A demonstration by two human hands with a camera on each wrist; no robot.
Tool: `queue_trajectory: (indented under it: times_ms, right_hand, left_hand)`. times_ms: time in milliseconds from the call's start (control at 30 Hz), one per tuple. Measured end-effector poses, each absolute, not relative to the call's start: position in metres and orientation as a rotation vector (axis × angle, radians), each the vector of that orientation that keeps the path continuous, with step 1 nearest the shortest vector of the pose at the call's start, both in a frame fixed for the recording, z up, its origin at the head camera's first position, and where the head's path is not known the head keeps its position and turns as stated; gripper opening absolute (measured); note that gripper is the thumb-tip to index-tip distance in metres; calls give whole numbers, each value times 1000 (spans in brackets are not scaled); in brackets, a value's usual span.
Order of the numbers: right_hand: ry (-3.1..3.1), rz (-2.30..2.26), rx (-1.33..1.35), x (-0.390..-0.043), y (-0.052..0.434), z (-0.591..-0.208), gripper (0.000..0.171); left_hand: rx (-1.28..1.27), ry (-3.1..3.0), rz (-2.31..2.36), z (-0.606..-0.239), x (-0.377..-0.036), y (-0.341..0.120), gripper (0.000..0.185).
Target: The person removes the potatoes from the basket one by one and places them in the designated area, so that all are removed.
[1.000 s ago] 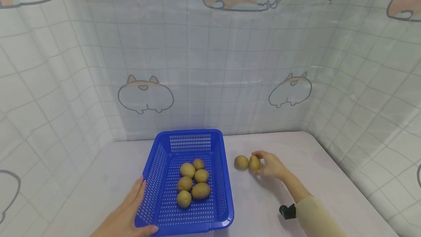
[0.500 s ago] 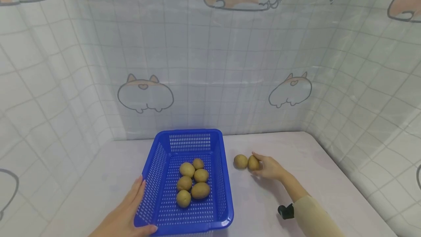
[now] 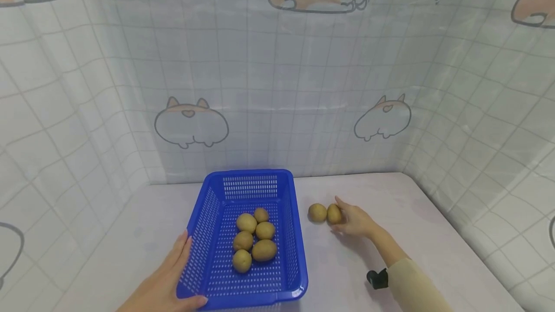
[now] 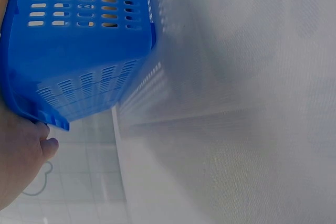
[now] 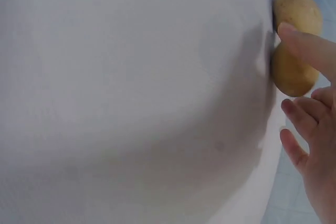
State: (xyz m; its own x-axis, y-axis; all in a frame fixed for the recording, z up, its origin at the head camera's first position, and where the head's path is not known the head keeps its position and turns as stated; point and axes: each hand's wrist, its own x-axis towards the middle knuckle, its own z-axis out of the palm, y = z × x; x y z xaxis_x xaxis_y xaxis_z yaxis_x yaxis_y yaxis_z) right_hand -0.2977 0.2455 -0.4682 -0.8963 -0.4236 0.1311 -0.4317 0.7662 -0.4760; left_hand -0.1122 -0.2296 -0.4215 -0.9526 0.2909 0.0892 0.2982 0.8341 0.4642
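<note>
The left hand (image 3: 160, 278) grips the near left corner of a blue plastic basket (image 3: 260, 299), its thumb lying over the near rim and its fingers set along the outer left side; the left wrist view shows fingertips bent in at that rim. The basket, perforated on its floor and walls, stands on the white tabletop (image 3: 386, 196) between the two hands. Inside it, to the right of the left hand, six potatoes (image 3: 264, 250) lie close together in two rough columns, well apart from the basket's far wall.

The right hand (image 3: 355, 220) is out on the other side of the basket, spread loosely about a single potato (image 3: 334, 214) that lies just before its palm. The forefinger reaches out straight past the far side of this potato and the thumb is at the near side; in the right wrist view the remaining fingers are parted from it. Just beyond, on the basket side of the right hand, a second potato (image 3: 317, 213) sits on the tabletop, touching the first or very nearly so.

Behind the right hand come a pale sleeve (image 3: 416, 285) and, beside it, a dark heart-shaped piece (image 3: 378, 279). Ahead of both hands hangs a gridded sheet (image 3: 269, 81) printed with cartoon dogs
</note>
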Motion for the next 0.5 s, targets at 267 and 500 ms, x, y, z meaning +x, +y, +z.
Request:
queue_trajectory:
  times_ms: [267,500]
  right_hand:
    - [-2749,848,646,-296,260,-454,83]
    - [-2552,933,708,-294,267,-433,73]
  left_hand:
    - [-479,-3003,-778,-421,-113,-229,124]
    - [-466,-3017,-779,-420,-113,-229,124]
